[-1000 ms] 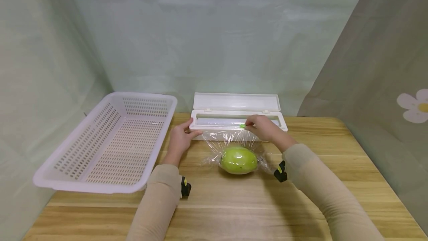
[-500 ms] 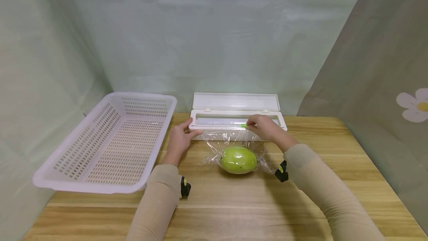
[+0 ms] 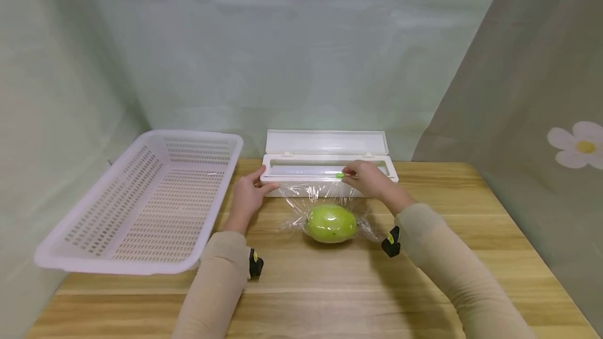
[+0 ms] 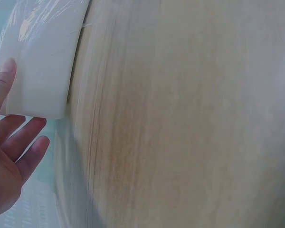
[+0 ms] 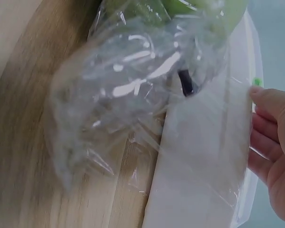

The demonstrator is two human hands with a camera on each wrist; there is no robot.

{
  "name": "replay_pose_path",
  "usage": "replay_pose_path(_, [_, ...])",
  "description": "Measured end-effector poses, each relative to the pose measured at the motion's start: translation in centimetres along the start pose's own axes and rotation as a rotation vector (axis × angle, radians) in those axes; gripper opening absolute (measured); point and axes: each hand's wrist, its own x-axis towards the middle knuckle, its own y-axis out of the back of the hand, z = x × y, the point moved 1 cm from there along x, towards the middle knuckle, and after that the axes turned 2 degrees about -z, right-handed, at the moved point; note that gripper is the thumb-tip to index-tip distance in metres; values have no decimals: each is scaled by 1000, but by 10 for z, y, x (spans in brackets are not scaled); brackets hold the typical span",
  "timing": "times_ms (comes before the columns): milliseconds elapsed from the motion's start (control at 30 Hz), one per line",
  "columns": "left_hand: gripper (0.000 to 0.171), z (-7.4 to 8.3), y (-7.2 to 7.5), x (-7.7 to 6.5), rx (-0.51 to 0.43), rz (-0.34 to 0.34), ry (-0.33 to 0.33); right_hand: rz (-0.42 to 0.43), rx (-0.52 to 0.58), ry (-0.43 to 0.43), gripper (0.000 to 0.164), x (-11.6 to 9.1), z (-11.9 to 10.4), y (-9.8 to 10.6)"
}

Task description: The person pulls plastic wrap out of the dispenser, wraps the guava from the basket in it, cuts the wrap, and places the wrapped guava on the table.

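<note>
A white cling film dispenser (image 3: 301, 189) stands at the back of the table, its lid raised behind it. My left hand (image 3: 247, 196) grips its left end, thumb (image 4: 4, 78) on the front wall and fingers round the end. With thumb and fingertips my right hand (image 3: 369, 179) pinches the small green slide cutter (image 3: 339, 175) on the dispenser's front edge. Clear cling film (image 3: 301, 198) runs from that edge down to a green, oval, melon-like fruit (image 3: 331, 224) wrapped in it. Loose film (image 5: 133, 85) bunches out at the fruit's sides.
A white slotted plastic basket (image 3: 207, 234) stands on the left of the wooden table (image 3: 320, 297). Pale cloth (image 3: 301, 67) hangs close behind the dispenser, and more hangs at both sides.
My right hand and the green slide cutter have shifted slightly right along the dispenser. My left hand keeps its grip. The head view has turned a little, so everything sits further left.
</note>
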Motion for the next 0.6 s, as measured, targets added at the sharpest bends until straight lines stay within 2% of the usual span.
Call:
replay_pose_path(133, [70,1,1,1,4,0,-1,8,11,-13,31,4,-4,0])
replay_pose_path(367, [71,0,-4,0,15,-6,7,19,34,-3,18,5,-8,-3])
replay_pose_path(600, [70,1,-4,-1,17,7,3,35,9,15,17,4,-6,-2])
